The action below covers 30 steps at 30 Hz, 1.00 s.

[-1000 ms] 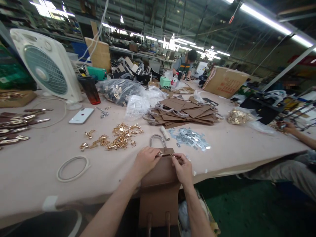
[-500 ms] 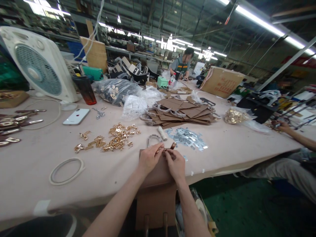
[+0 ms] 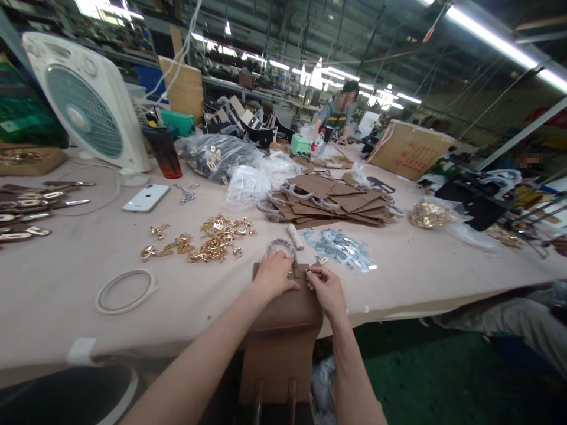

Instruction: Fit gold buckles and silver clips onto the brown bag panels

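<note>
A brown leather bag piece (image 3: 287, 307) hangs over the table's front edge, its lower part drooping toward me. My left hand (image 3: 275, 274) lies on its upper end with fingers spread, beside a handle (image 3: 282, 243) wrapped in clear plastic. Thumb and fingers of my right hand (image 3: 326, 289) pinch a small brown strap (image 3: 317, 265) with a gold metal end, at the piece's right corner. Whatever sits under my left palm is hidden. Beyond my hands are a heap of flat silver metal plates (image 3: 343, 249) and a pale roll (image 3: 295, 237).
Gold fittings (image 3: 217, 239) lie in a pile at left, near a tape roll (image 3: 126, 292) and a phone (image 3: 146, 198). Stacked brown bag pieces (image 3: 332, 200) stand farther back. A fan (image 3: 84, 112) and a tumbler (image 3: 163, 152) stand at left; a co-worker (image 3: 337, 115) is behind.
My hands have moved apart. The left has opened and come down on the bag piece; the right has shifted slightly right with the strap. The view has turned a little left.
</note>
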### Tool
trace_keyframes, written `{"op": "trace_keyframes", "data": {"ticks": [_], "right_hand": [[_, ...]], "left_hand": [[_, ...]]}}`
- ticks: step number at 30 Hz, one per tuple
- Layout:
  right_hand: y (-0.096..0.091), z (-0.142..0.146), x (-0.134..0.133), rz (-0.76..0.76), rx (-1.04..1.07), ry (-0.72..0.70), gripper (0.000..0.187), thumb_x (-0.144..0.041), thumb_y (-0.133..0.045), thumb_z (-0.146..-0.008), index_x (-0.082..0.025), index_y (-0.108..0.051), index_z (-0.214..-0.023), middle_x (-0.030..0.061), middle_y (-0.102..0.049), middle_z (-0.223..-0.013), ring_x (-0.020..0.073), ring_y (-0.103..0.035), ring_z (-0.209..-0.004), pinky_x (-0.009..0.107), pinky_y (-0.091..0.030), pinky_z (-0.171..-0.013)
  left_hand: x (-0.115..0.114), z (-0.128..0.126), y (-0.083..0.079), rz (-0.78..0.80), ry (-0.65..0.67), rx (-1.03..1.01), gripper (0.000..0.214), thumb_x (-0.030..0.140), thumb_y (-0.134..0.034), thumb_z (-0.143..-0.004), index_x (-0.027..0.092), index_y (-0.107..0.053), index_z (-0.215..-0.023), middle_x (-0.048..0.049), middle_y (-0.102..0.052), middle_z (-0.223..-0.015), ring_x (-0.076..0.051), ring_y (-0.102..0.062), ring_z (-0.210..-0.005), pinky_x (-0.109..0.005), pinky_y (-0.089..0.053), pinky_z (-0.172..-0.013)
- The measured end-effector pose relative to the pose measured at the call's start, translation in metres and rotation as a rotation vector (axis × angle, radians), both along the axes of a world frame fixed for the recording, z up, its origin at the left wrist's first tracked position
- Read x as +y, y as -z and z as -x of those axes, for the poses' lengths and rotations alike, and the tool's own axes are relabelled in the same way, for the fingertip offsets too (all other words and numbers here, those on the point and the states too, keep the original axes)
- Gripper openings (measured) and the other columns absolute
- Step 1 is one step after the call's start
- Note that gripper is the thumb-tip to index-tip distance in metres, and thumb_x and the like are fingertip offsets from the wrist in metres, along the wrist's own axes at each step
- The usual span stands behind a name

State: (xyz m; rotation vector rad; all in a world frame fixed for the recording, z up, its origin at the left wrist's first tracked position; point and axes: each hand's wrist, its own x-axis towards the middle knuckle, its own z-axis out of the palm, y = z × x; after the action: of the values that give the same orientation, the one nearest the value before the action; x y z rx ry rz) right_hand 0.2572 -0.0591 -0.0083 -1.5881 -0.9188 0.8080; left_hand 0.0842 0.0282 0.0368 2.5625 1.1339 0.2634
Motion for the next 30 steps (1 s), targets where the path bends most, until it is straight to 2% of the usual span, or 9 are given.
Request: {"op": "trace_keyframes", "data": {"ticks": [4, 7, 12, 23, 30], "right_hand": [[0.004, 0.005, -0.002, -0.013, -0.07, 0.047, 0.042, -0.052, -0.076, -0.08, -0.015, -0.074, -0.101, 0.0046, -0.073, -0.07, 0.0173, -0.064, -0.058, 0.029, -0.052, -0.059], [0.008, 0.009, -0.003, -0.027, -0.134, 0.09, 0.042, -0.053, -0.073, -0.083, -0.015, -0.075, -0.1, 0.0078, -0.076, -0.076, 0.0187, -0.066, -0.059, 0.03, -0.053, -0.058], [0.008, 0.018, -0.004, -0.048, -0.276, 0.14, 0.034, -0.049, -0.068, -0.087, -0.017, -0.075, -0.098, 0.0089, -0.078, -0.086, 0.0213, -0.072, -0.069, 0.032, -0.057, -0.065], [0.006, 0.025, -0.009, -0.064, -0.526, 0.131, 0.029, -0.042, -0.06, -0.093, -0.018, -0.075, -0.102, 0.0098, -0.078, -0.092, 0.0217, -0.072, -0.076, 0.034, -0.059, -0.075], [0.002, 0.021, -0.008, -0.035, -0.529, 0.109, 0.027, -0.042, -0.063, -0.091, -0.019, -0.077, -0.099, 0.0092, -0.079, -0.088, 0.0232, -0.074, -0.074, 0.035, -0.059, -0.073]], "left_hand": [[0.008, -0.016, -0.009, 0.066, -0.05, 0.105, 0.073, 0.062, -0.09, -0.062, 0.015, -0.07, -0.114, -0.0202, -0.069, -0.124, -0.041, -0.06, -0.121, -0.051, -0.049, -0.102], [0.016, -0.02, -0.009, 0.094, -0.017, 0.118, 0.074, 0.063, -0.091, -0.057, 0.016, -0.071, -0.11, -0.019, -0.07, -0.122, -0.04, -0.063, -0.118, -0.049, -0.05, -0.101], [0.024, -0.017, -0.002, 0.069, 0.06, 0.074, 0.064, 0.064, -0.09, -0.057, 0.017, -0.073, -0.096, -0.0167, -0.074, -0.11, -0.039, -0.067, -0.11, -0.045, -0.053, -0.095], [0.024, -0.013, 0.007, 0.036, 0.065, -0.014, 0.062, 0.065, -0.09, -0.057, 0.018, -0.071, -0.092, -0.0141, -0.072, -0.105, -0.037, -0.066, -0.107, -0.043, -0.053, -0.091], [0.025, -0.013, 0.014, 0.018, 0.063, -0.046, 0.065, 0.067, -0.091, -0.056, 0.018, -0.07, -0.093, -0.0141, -0.072, -0.105, -0.037, -0.066, -0.105, -0.043, -0.052, -0.09]]}}
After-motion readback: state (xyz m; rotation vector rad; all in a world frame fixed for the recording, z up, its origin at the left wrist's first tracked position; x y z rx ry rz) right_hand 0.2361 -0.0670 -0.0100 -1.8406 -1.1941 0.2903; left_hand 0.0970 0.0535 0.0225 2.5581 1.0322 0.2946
